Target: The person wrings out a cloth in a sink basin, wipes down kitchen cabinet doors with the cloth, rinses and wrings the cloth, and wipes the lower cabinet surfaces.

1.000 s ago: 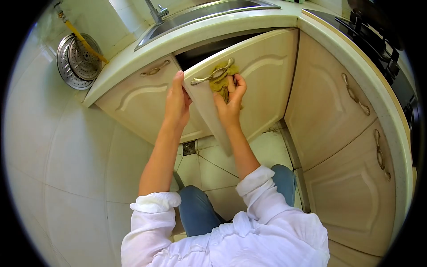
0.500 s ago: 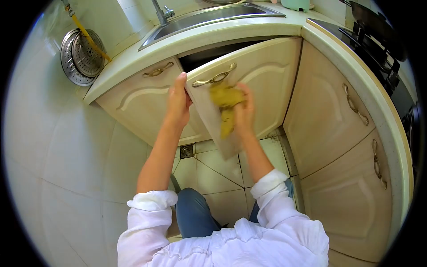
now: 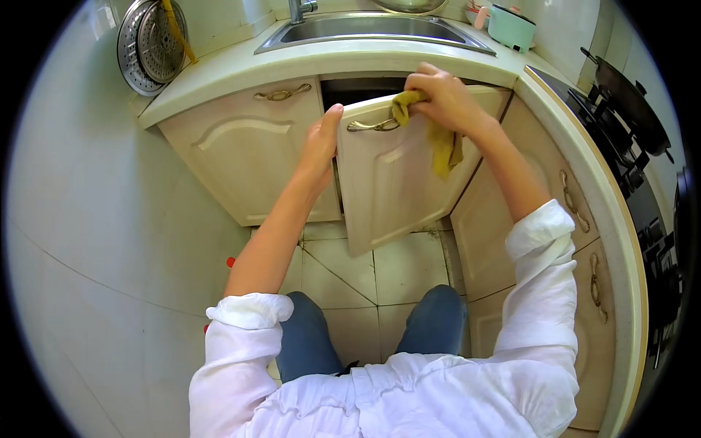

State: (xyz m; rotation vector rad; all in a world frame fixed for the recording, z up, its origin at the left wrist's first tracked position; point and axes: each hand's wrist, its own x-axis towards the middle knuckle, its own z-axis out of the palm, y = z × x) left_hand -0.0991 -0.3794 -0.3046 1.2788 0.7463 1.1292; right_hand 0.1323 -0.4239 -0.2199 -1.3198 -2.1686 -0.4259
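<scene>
A cream cabinet door (image 3: 394, 182) stands partly open beneath the sink, with a dark gap above it. My left hand (image 3: 320, 148) grips the door's free left edge, thumb at the top corner. At the door's top edge, right of its brass handle (image 3: 374, 125), my right hand (image 3: 447, 100) holds a yellow-green cloth (image 3: 442, 150). Part of the cloth lies over the top edge near the handle, and the rest hangs down the door's front.
Above are the counter (image 3: 350, 60) and a steel sink (image 3: 365, 28). A closed door (image 3: 252, 150) is at the left. Round steel racks (image 3: 152, 47) lean at the upper left. On the right are a black stove (image 3: 621, 146), a pan (image 3: 631, 98) and a mint-green pot (image 3: 511, 28).
My right hand has moved up and right with the cloth, from below the handle to the door's top edge. My left hand stays on the door edge. The view has shifted.
</scene>
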